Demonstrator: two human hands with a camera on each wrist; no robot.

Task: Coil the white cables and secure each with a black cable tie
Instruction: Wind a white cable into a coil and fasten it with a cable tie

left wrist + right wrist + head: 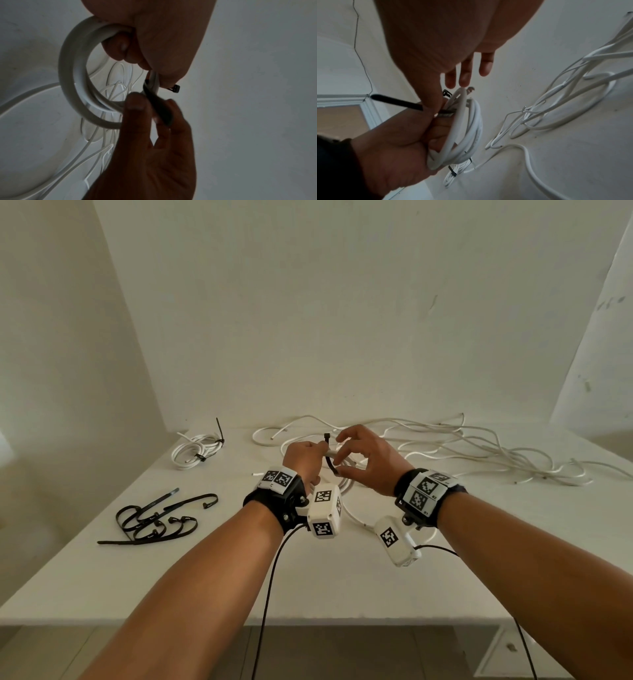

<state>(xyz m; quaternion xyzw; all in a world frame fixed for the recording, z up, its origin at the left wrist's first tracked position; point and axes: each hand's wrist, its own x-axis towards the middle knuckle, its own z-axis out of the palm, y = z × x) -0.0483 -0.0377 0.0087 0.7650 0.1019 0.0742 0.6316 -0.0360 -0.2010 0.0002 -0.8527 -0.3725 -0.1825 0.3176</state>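
Head view: the left hand (pixel 306 457) grips a coiled white cable (pixel 72 75) above the bench (pixel 342 587), while the right hand (pixel 368 460) fingers pinch a black cable tie (pixel 329 460) looped around it

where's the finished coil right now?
Head view: the tied coil lies at the table's far-left corner by the wall, left of both hands, beyond the spare black ties. Two black ties bind it.
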